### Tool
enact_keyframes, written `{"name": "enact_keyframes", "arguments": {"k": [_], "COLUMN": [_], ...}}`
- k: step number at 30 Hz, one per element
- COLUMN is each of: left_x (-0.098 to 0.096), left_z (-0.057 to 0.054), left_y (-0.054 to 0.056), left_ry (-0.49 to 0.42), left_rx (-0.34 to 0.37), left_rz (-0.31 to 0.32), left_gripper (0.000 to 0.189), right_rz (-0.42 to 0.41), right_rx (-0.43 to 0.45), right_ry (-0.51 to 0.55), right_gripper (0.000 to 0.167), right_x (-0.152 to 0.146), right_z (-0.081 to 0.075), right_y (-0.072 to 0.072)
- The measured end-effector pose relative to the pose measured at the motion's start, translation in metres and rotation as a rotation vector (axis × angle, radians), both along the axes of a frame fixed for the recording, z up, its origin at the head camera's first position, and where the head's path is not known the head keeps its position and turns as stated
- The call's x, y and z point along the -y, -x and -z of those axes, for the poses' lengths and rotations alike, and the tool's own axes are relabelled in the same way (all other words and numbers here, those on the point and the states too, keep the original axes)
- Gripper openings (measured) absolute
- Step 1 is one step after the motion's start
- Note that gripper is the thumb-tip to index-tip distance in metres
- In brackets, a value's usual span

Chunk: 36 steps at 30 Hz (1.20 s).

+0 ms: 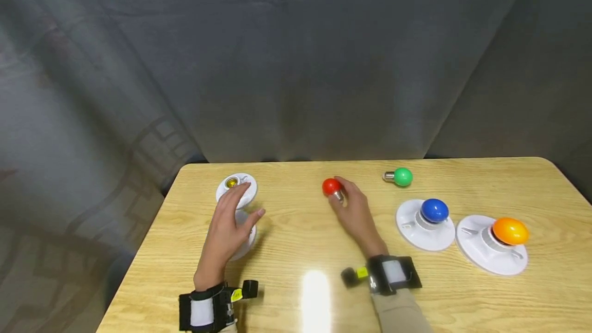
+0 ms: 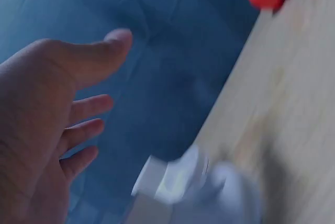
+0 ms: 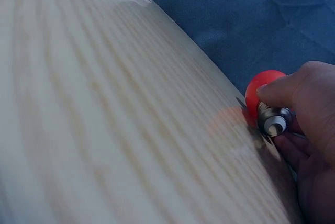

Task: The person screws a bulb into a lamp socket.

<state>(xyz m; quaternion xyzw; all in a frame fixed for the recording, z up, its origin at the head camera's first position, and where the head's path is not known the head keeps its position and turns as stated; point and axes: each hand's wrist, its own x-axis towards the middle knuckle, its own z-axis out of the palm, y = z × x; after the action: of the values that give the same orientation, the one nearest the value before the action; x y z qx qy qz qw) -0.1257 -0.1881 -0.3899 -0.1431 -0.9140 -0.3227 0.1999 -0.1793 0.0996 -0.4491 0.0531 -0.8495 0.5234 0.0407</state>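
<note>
My right hand (image 1: 356,215) pinches a red light bulb (image 1: 330,186) between thumb and fingers, low at the tabletop; the metal screw base (image 3: 275,124) shows in the right wrist view. On the left, my left hand (image 1: 227,233) hovers with thumb spread from loosely bent fingers, holding nothing. Beneath and just beyond it are two white lamp holders. The farther lamp holder (image 1: 250,195) has a brass-coloured socket with no bulb in it. The nearer lamp holder (image 1: 250,240) is mostly hidden behind the hand.
A green bulb (image 1: 403,177) lies on its side at the back right of the wooden table (image 1: 287,251). Closer, a blue bulb (image 1: 435,210) and an orange bulb (image 1: 510,231) sit in white round-based holders. A grey curtain (image 1: 314,66) hangs behind the table.
</note>
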Motion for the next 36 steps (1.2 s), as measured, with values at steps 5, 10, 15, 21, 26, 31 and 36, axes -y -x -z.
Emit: {"name": "enact_keyframes", "arguments": {"k": [5, 10, 15, 21, 26, 31, 36], "left_x": [0.024, 0.038, 0.041, 0.042, 0.041, 0.036, 0.028], "left_z": [0.006, 0.016, 0.024, 0.033, 0.038, 0.039, 0.041], "left_y": [-0.007, -0.012, -0.013, -0.015, -0.019, -0.022, -0.024], "left_ry": [0.01, -0.03, -0.033, -0.009, -0.018, -0.062, -0.113], "left_rx": [0.138, 0.319, 0.411, 0.483, 0.551, 0.567, 0.564], "left_rz": [-0.063, -0.085, -0.081, -0.085, -0.136, -0.186, -0.2], "left_gripper": [0.079, 0.094, 0.104, 0.102, 0.086, 0.081, 0.08], "right_rz": [0.006, 0.006, 0.014, 0.016, 0.014, 0.007, 0.002], "right_rx": [-0.013, -0.012, -0.013, -0.003, 0.004, 0.008, -0.026], "right_ry": [-0.012, -0.025, -0.031, -0.024, -0.02, -0.021, -0.056], "right_gripper": [0.056, 0.055, 0.055, 0.055, 0.056, 0.061, 0.065], "right_x": [-0.004, -0.007, -0.008, -0.008, -0.007, -0.003, 0.0], "right_z": [-0.001, -0.002, -0.003, -0.002, 0.002, 0.005, 0.005], "right_y": [0.002, 0.003, 0.004, 0.004, 0.004, 0.004, 0.004]}}
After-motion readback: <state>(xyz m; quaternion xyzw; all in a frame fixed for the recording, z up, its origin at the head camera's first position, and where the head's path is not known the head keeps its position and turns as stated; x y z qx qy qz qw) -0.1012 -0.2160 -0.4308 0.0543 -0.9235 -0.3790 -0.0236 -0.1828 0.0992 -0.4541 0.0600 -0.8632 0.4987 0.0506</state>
